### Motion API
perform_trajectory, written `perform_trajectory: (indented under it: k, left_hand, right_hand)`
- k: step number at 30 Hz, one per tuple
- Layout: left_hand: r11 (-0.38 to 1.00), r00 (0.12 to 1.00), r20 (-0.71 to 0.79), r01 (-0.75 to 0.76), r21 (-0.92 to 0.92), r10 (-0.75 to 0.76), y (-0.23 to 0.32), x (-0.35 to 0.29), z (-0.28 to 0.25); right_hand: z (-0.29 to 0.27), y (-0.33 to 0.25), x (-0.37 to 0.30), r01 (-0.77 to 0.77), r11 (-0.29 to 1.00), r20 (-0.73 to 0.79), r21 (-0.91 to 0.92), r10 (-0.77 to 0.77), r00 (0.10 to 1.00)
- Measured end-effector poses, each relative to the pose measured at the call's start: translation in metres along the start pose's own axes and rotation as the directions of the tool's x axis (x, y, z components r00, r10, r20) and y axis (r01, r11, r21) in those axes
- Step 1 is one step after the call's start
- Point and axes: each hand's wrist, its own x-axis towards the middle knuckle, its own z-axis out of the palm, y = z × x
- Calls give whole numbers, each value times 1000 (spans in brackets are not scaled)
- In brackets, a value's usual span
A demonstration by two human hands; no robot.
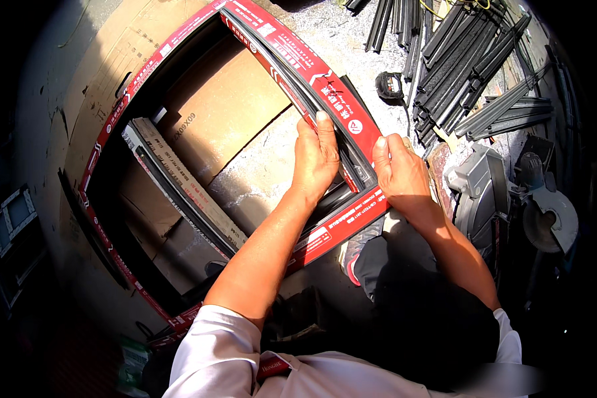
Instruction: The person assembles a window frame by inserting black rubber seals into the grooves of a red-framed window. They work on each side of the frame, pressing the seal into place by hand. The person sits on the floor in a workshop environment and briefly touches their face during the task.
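A large rectangular window frame (325, 86), dark metal wrapped in red protective film with white print, fills the upper left and middle of the frame, lying over sheets of brown cardboard (225, 106) on the ground. Its near right corner sits at centre, where both hands work. The left hand (316, 159) lies flat on the inner edge of the frame's right rail, fingers together and pressed down along it. The right hand (399, 171) grips the outer edge just beside it, fingers curled over the rail. At upper right lie a bundle of dark metal profiles (464, 60) and a tape measure (389, 85). A chop saw (511, 199) at right is partly lost in shadow. The frame's far left side fades into darkness.
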Motion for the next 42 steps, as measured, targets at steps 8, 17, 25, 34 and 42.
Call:
perform_trajectory:
  k: [8, 17, 25, 34, 42]
  left_hand:
    - [992, 990, -72, -125, 7, 125, 1, 5, 12]
    - [986, 982, -111, -157, -60, 150, -2, 7, 15]
    - [981, 981, -116, -168, -96, 156, 3, 6, 19]
    - [996, 995, -65, -74, -49, 71, 4, 7, 17]
    - [995, 991, -88, -103, -2, 102, -1, 10, 19]
  right_hand:
    - [-1, 0, 0, -82, 997, 57, -2, 82, 995]
    - [3, 4, -1, 5, 999, -6, 34, -5, 1000]
    - [4, 8, 0, 78, 997, -53, 29, -76, 996]
    - [2, 2, -1, 45, 998, -31, 38, -44, 999]
    - [2, 1, -2, 19, 999, 1, 39, -19, 1000]
